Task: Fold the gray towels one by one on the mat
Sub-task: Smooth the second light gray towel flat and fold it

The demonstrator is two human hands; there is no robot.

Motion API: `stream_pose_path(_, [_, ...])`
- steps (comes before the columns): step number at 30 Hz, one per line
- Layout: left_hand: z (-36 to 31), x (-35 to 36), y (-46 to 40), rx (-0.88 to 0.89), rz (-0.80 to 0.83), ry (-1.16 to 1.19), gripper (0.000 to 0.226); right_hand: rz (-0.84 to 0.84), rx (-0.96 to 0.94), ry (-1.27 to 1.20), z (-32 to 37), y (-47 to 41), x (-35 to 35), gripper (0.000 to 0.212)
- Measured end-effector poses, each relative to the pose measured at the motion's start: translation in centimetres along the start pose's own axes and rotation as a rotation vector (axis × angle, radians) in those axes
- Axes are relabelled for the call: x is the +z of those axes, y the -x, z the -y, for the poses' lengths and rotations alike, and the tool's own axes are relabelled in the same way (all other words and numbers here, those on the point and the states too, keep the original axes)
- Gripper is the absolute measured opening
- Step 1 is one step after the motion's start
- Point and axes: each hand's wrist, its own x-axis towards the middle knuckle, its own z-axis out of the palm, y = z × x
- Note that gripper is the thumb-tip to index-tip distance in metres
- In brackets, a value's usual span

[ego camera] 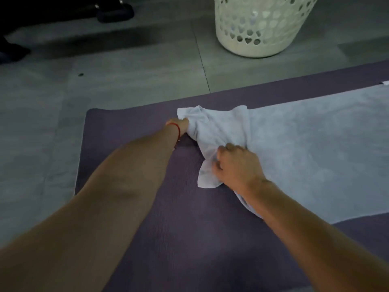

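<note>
White perforated basket (259, 28), perhaps holding laundry.

A pale gray towel (305, 148) lies spread flat across the right half of the frame on a dark purple mat (134, 131). Its left end is bunched and lifted into wrinkled folds near the frame's centre, with one corner flopped down toward the mat's near side.

No readable text, labels, brands, numbers or signs anywhere; only a small white tag (385, 82) at the far right edge of the gray towel (315, 152), too small and cut off to read
</note>
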Motion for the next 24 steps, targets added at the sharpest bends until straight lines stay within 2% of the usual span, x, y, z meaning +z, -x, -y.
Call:
stream_pose_path(2, [0.4, 0.3, -0.5, 0.095, 0.000, 0.012, 0.043, 0.043, -0.128, -0.018, 2.2, 1.9, 2.9, 0.035])
stream_pose_path(3, [0.6, 0.5, -0.9, 0.117, 0.009, 0.027, 0.041, 0.081, -0.134, 0.016, 2.8, 2.4, 4.3, 0.042])
stream_pose_path(6, [0.6, 0.9, -1.7, 0.113, 0.034, 0.097, 0.033, 0.026, -0.036, 0.031, 2.6, 1.7, 7.8, 0.050])
stream_pose_path(8, [0.7, 0.9, -2.6, 0.099, 0.050, 0.140, 0.026, -0.056, -0.017, -0.013, 2.4, 1.4, 9.0, 0.040])
stream_pose_path(11, [1.3, -0.2, -3.0, 0.086, 0.060, 0.264, 0.030, -0.188, -0.052, -0.141, 2.8, 2.1, 8.0, 0.017])
stream_pose_path(14, [2.3, -2.3, -2.4, 0.136, -0.003, 0.415, 0.030, -0.234, -0.195, -0.348, 4.7, 4.3, 5.7, 0.017])
stream_pose_path(16, [3.6, -3.9, -2.4, 0.234, -0.118, 0.323, 0.017, -0.170, -0.294, -0.468, 6.6, 5.9, 4.8, 0.021])
stream_pose_path(19, [6.9, -6.1, -1.8, 0.326, -0.223, 0.120, 0.015, -0.041, -0.384, -0.562, 9.4, 7.3, 5.4, 0.024])
stream_pose_path(21, [9.7, -6.7, -1.5, 0.284, -0.129, 0.146, 0.010, 0.043, -0.458, -0.519, 10.6, 7.8, 7.0, 0.029])
stream_pose_path(24, [12.3, -6.3, -0.8, 0.186, 0.057, 0.226, 0.020, 0.217, -0.543, -0.352, 10.6, 9.0, 9.0, 0.038])
